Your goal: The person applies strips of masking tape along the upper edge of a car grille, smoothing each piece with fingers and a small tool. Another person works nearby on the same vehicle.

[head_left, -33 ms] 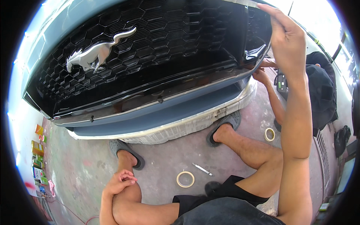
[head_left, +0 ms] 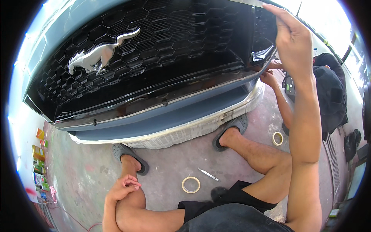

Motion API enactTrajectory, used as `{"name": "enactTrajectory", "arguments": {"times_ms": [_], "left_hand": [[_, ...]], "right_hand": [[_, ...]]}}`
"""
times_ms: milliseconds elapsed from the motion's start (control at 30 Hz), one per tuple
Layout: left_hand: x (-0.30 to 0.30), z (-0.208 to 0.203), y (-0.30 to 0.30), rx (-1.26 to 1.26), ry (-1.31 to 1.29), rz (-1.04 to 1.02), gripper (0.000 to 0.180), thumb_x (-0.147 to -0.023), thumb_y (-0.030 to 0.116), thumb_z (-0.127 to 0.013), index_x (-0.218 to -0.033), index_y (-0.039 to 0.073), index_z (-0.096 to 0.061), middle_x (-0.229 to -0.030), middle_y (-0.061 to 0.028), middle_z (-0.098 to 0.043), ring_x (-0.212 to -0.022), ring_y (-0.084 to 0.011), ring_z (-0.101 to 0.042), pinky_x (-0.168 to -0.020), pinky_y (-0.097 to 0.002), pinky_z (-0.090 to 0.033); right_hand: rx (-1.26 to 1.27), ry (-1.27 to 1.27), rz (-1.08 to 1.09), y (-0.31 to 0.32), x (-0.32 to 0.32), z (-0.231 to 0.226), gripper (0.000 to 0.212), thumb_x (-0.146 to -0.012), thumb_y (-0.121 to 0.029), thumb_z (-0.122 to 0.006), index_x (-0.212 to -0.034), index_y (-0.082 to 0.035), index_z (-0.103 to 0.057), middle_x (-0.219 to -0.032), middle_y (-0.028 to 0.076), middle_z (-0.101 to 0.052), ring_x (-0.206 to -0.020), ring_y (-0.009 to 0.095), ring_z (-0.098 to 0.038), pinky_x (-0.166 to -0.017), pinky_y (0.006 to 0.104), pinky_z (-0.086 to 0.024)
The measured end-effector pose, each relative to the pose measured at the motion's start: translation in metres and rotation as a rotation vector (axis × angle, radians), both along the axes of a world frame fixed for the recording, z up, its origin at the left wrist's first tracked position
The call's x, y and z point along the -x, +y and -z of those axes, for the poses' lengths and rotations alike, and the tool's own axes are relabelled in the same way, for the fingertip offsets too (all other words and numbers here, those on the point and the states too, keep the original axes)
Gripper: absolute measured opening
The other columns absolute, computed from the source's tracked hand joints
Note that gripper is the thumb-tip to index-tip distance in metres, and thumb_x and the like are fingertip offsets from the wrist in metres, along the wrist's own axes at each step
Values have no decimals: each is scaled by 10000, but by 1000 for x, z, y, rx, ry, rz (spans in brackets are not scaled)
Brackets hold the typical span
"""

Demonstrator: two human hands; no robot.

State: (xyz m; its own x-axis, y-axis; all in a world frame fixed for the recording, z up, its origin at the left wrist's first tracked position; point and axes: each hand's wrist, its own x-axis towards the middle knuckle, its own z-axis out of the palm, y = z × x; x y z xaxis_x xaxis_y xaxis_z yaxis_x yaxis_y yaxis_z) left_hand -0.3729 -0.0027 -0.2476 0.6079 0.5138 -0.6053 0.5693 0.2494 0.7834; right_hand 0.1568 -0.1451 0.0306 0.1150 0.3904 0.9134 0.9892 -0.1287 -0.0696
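Observation:
My right hand [head_left: 295, 48] is raised at the upper right corner of a black honeycomb car grille [head_left: 174, 42]. Its index fingertip meets a pale strip of masking tape [head_left: 247, 2] along the top edge, and the other fingers are bent and partly hidden. On my left knee rests my left hand [head_left: 125, 187], its fingers loosely curled, with nothing visible in them. A silver horse emblem [head_left: 96, 56] sits on the grille. Below it, a grey-blue bumper [head_left: 174, 112] has taped paper masking [head_left: 170, 137] along its lower edge.
Between my legs lie a masking tape roll [head_left: 191, 185] and a white knife-like tool [head_left: 209, 174]. Another tape roll [head_left: 277, 138] is farther right. A co-worker in black [head_left: 328, 96] crouches at the right, hands at the bumper's corner. Cans [head_left: 38, 152] line the left wall.
My right hand has shifted slightly left along the grille's upper edge. My left hand and the co-worker's hands show no clear movement.

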Motion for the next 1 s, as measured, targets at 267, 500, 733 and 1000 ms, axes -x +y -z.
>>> {"name": "enactTrajectory", "arguments": {"times_ms": [267, 500, 733, 1000], "left_hand": [[-3, 0, 6, -8, -7, -4, 282, -907, -22, -733, -1155, -29, -600, -1089, -159, -749, -1044, -170, -695, -935, -289, -546], [-2, 4, 7, -8, -25, 3, 286, -902, -26, -735, -1153, -34, -600, -1082, -160, -750, -1048, -173, -697, -935, -288, -545], [-2, 3, 5, -5, -18, -10, 284, -903, -26, -731, -1154, -37, -599, -1082, -162, -751, -1043, -174, -696, -932, -288, -543], [-5, 2, 7, -22, -14, 30, 277, -916, -13, -727, -1159, -30, -596, -1097, -162, -748, -1043, -175, -697, -931, -287, -543]], "right_hand": [[38, -65, 20, 26, 1, -7, 266, -980, -44, -559, -1180, -16, -731, -994, 154, -714, -889, 239, -673, -796, 327, -508], [31, -78, 51, 36, 0, -8, 246, -985, -66, -590, -1183, -52, -736, -872, 96, -694, -748, 181, -628, -673, 305, -482], [-81, -42, 60, 25, 4, -4, 229, -989, -88, -621, -1185, -89, -740, -750, 38, -675, -607, 122, -584, -549, 282, -457], [-86, 1359, -1073, 51, 25, 47, 396, -1031, -172, -619, -1377, 12, -558, -755, -60, -428, -558, 22, -361, -522, 205, -309]]}}
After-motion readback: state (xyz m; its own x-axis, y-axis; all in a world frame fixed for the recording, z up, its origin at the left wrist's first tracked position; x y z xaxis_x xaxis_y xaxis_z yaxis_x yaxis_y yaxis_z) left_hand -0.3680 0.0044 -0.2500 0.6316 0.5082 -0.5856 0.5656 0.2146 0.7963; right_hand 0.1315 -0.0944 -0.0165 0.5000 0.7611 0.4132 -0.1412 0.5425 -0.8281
